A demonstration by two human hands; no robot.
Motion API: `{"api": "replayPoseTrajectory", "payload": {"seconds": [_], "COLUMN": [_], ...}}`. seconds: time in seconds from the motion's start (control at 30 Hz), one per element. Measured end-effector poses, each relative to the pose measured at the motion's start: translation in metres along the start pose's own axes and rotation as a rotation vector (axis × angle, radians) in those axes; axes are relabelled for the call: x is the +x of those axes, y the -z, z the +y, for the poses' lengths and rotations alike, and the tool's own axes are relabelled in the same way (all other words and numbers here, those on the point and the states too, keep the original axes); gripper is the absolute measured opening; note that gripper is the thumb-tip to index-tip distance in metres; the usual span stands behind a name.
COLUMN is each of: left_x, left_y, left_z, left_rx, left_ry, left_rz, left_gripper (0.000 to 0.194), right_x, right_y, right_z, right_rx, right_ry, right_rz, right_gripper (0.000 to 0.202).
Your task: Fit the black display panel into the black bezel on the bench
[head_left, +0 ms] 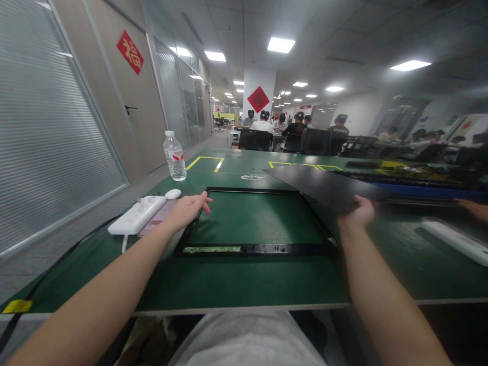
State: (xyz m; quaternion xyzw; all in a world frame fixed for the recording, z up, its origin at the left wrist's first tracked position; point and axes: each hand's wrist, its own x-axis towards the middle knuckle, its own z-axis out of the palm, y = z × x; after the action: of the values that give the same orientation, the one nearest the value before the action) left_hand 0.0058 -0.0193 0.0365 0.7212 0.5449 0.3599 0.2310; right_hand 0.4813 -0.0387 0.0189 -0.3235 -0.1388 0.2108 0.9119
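Observation:
A rectangular black frame [287,249] lies flat on the green table, with bare tabletop showing through its opening. A strip of green circuit board shows along its near edge. My left hand [189,209] is at the frame's upper left corner, its fingers bent over the side rail. In my right hand [357,213] is a thin dark sheet [320,187], gripped by its near edge. The sheet tilts above the table, its left end over the frame's far right corner. The fingers beneath the sheet are partly hidden.
On the left stand a water bottle [175,157], a white power strip [138,214] and a white mouse [173,194]. Another white strip [457,241] lies at right, near another person's hand [473,207]. Dark parts [415,180] and a blue edge are behind it.

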Motion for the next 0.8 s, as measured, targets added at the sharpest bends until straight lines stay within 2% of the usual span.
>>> {"api": "replayPoseTrajectory", "payload": {"seconds": [0.1, 0.27, 0.43, 0.6, 0.8], "left_x": [0.004, 0.008, 0.006, 0.006, 0.005], "left_y": [-0.005, -0.012, -0.013, -0.013, -0.013], "left_z": [-0.008, -0.025, -0.031, -0.030, -0.031], "left_rx": [0.138, 0.285, 0.312, 0.381, 0.389], "left_ry": [-0.082, -0.226, -0.231, -0.246, -0.251], "left_rz": [-0.041, -0.190, -0.267, -0.325, -0.330], "left_gripper": [0.065, 0.064, 0.065, 0.067, 0.061], "right_x": [0.000, -0.005, -0.001, 0.002, -0.001], "right_y": [0.001, 0.000, 0.001, 0.004, 0.002], "right_z": [0.000, -0.003, -0.003, -0.004, -0.007], "right_rx": [-0.080, -0.202, -0.230, -0.283, -0.257], "right_ry": [0.133, 0.197, 0.218, 0.173, 0.088], "right_rz": [0.130, 0.278, 0.288, 0.232, 0.351], "right_gripper": [0.010, 0.007, 0.008, 0.013, 0.013]}}
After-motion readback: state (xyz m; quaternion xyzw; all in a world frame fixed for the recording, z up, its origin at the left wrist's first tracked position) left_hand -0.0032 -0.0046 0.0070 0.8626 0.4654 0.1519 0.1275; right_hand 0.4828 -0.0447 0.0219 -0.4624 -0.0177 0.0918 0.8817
